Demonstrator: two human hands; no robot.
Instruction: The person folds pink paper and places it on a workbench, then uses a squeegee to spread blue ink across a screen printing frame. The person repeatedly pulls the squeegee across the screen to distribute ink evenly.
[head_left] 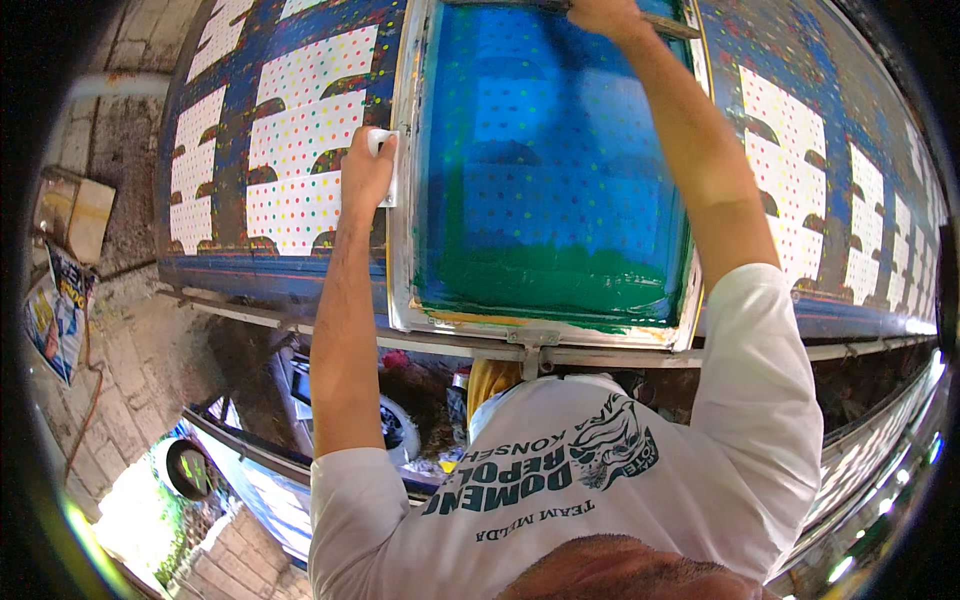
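A silk-screen printing frame (402, 262) with blue mesh (560, 190) lies flat on a long printing table. Fingers of my left hand (366, 172) are curled round a white handle (391, 192) on the frame's left side. At the far end of the screen, my right hand (606, 14) grips a squeegee (668, 27) that spans the mesh; the top of it is cut off by the picture edge. Green ink (545, 285) is pooled thickly along the near end of the mesh. White pieces with coloured dots show faintly through the mesh.
White pieces with coloured dots (318, 112) lie in rows left of the frame, and more dotted pieces (785, 160) lie to its right. A metal rail (590, 356) runs along the table's near edge. A cardboard box (75, 212) sits on the paved floor at left.
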